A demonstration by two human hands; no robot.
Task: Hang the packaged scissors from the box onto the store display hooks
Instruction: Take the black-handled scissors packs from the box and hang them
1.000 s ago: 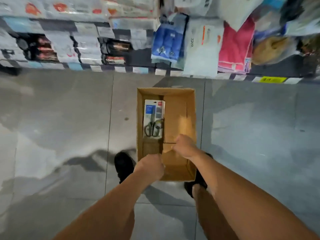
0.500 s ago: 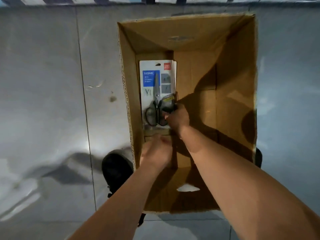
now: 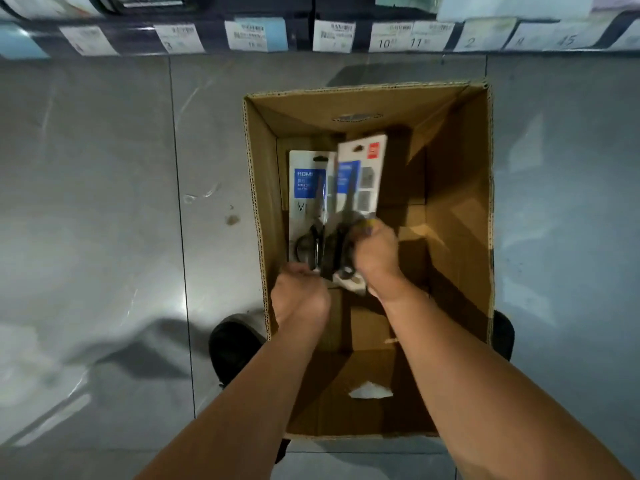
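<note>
Reaching down into the cardboard box (image 3: pixel 460 202) with both hands. Gripping the lifted scissors pack (image 3: pixel 362 174) in the right hand (image 3: pixel 375 258), fingers (image 3: pixel 369 232) curled tight round the black-handle end, most likely to pull it up and out. Tipped up past those fingertips, hang hole at the far end, so easy to slip onto a hook later. Just left of those fingers, the flat scissors pack (image 3: pixel 308 188), lying down low by the left wall of the box. At its near edge, the left hand (image 3: pixel 299 296), fingers bent under and mostly hidden. Hard to tell whether pinching the card or only touching it. Maybe holding it down, maybe taking it next. Both packs alike: white card, blue label, grey blades, black loops, a bit blurry. No hooks to see, only price tags (image 3: pixel 334 36) far beyond the fingertips.
</note>
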